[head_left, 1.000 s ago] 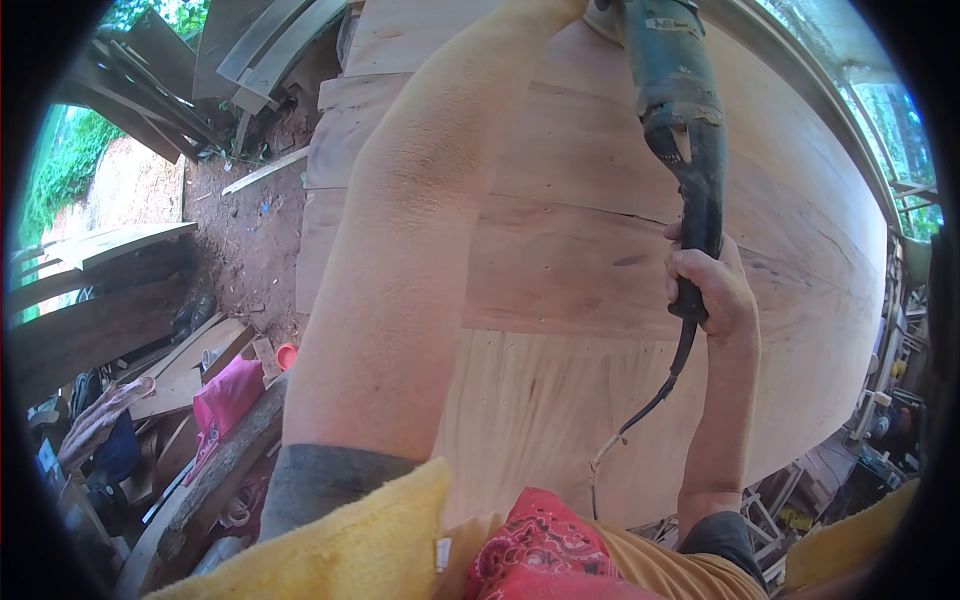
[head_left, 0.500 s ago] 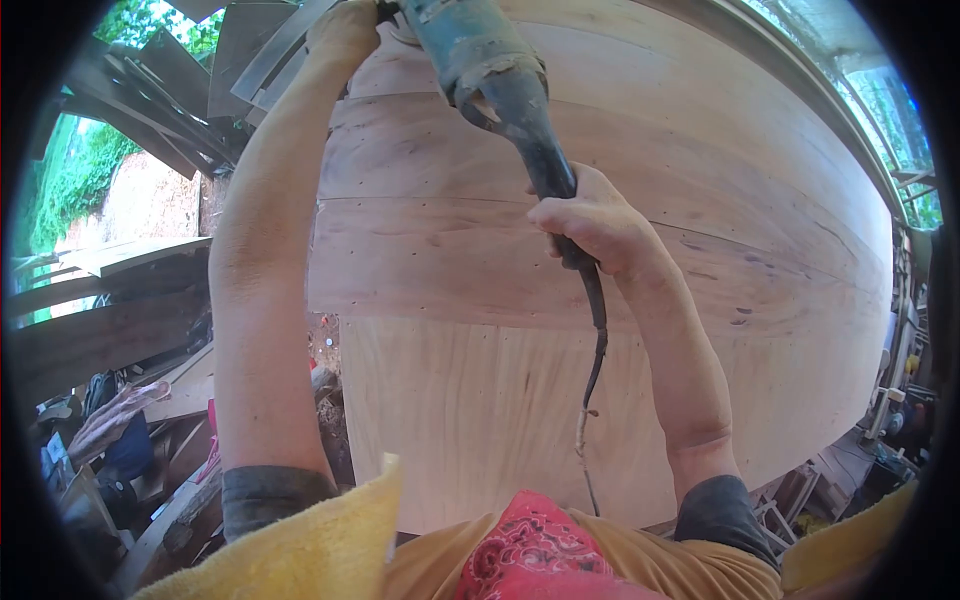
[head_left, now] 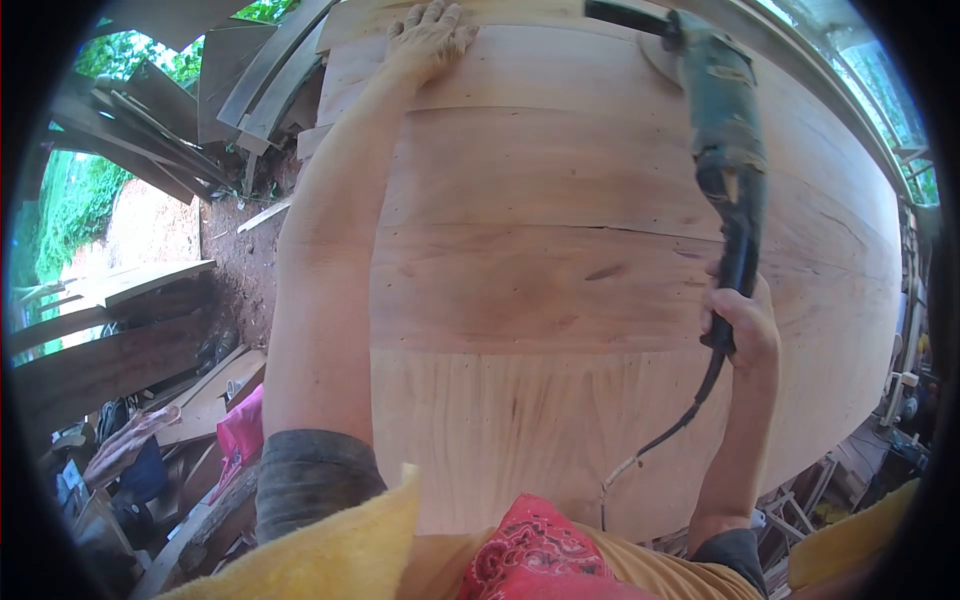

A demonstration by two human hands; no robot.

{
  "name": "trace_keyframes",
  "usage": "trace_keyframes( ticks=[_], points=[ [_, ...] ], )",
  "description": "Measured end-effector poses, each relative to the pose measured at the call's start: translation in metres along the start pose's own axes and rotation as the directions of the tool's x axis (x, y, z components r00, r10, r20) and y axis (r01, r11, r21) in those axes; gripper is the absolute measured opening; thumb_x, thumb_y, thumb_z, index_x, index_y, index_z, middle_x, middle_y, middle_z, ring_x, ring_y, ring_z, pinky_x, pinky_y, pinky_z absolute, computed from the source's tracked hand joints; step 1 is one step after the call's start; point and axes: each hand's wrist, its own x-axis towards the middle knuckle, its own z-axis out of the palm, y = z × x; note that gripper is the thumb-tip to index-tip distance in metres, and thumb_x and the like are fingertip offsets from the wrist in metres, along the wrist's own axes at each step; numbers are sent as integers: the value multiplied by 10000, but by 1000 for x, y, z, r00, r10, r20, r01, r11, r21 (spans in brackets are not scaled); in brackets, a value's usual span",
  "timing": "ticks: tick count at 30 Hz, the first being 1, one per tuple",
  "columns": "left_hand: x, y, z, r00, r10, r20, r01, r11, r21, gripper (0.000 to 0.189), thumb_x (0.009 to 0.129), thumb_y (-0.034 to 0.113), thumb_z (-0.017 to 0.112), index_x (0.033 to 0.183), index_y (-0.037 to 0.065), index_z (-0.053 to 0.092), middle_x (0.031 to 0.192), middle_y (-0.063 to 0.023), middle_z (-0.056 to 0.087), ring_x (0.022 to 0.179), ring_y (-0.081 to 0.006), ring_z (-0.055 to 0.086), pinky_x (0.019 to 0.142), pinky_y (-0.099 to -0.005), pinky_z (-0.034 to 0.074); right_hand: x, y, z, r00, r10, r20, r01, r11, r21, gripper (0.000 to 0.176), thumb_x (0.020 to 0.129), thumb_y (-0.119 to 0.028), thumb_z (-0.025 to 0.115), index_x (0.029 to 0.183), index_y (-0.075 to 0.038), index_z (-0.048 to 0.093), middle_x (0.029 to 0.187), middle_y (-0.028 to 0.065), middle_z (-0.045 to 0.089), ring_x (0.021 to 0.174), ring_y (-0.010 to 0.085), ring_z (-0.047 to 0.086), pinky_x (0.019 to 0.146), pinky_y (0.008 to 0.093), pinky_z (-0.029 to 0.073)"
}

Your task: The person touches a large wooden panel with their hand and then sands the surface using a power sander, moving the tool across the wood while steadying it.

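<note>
- Power tool [head_left: 727,115] is held by its rear handle [head_left: 738,250] in the right hand [head_left: 745,320], at upper right of the frame.
- Left hand [head_left: 430,42] is laid flat and wide on the boards [head_left: 520,290] at upper centre, nothing gripped.
- Boards are seemingly being felt or braced against.
- For steady control, the free side handle [head_left: 625,15] would need to be grasped.

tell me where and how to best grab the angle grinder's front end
Probably by the black side handle, coming from the person's left and wrapping around the bar: it juts leftward, bare, from the head of the angle grinder. The right grip holds the rear handle. Keep clear of the disc beside the head.
</note>
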Motion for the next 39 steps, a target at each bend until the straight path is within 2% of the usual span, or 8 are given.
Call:
trace_keyframes(
  ticks=[9, 12, 15, 18, 20, 22, 30, 39],
  points=[
    [40, -5, 31, 947, -322, -20, 322, 947, 3, 678, 1031, 432, 462, 1595, 76, 343, 1659, -182, 331, 1563, -358, 242, 1246, -549, 222, -10, 5, -29, 982, -41, -182, 63, 991, 118, 376, 787, -31, 629, 1143, 69, 560, 790, 81, 567, 583, 200, 604, 561, 310, 511],
    [15, -6, 48, 753, -65, -655, 245, 951, 187, 380, 992, 356, 546, 1124, 56, 739, 1180, -229, 719, 1144, -377, 680, 975, -486, 538, -11, 19, -44, 988, 4, -153, 13, 993, 114, 390, 792, -33, 630, 1158, 73, 549, 797, 79, 575, 581, 200, 613, 545, 310, 510],
    [-8, -13, 11, 979, -196, -53, 197, 980, 14, 518, 1010, 502, 471, 1189, 83, 717, 1333, -223, 656, 1285, -392, 586, 1047, -494, 485, -18, 24, -36, 996, -5, -85, 13, 995, 102, 389, 796, -29, 632, 1162, 75, 547, 793, 73, 580, 574, 199, 621, 530, 309, 509],
    [-33, 8, -41, 986, -163, 11, 162, 959, -232, 463, 1010, 448, 507, 1262, 97, 673, 1361, -207, 645, 1261, -394, 601, 1032, -487, 493, -22, 19, -3, 1000, -4, -12, 5, 999, 45, 386, 802, -31, 640, 1162, 75, 549, 779, 64, 576, 567, 190, 623, 521, 307, 510],
    [-43, 25, -47, 929, 39, -367, -97, 985, -142, 377, 979, 316, 586, 1268, 80, 638, 1255, -217, 695, 1179, -381, 660, 992, -487, 511, -20, 7, 26, 999, 13, 43, -11, 999, -31, 403, 793, -42, 648, 1170, 68, 555, 772, 67, 576, 571, 185, 619, 525, 307, 520],
    [-45, 44, -69, 946, 162, -280, -179, 983, -37, 597, 974, 320, 557, 1489, 30, 470, 1541, -202, 480, 1474, -375, 393, 1197, -556, 312, -16, -5, 58, 992, 62, 112, -54, 996, -72, 397, 802, -47, 670, 1162, 73, 555, 799, 58, 582, 563, 170, 618, 518, 322, 520],
    [-44, -81, -79, 976, -35, -216, 46, 998, 49, 219, 896, 86, 573, 1084, 39, 674, 1024, -217, 725, 1000, -416, 703, 895, -483, 552, 24, -51, 183, 917, 130, 377, -31, 965, -260, 336, 791, -113, 698, 1074, 13, 566, 785, 58, 556, 636, 175, 593, 553, 349, 494],
    [-46, -108, -97, 972, -165, -167, 189, 972, 142, 217, 894, 125, 670, 1097, 49, 667, 1010, -218, 741, 1006, -391, 720, 853, -490, 564, 55, -64, 199, 873, 77, 482, 73, 956, -285, 423, 777, -141, 703, 1137, 34, 566, 730, 39, 551, 565, 158, 585, 503, 319, 484]
  ],
)
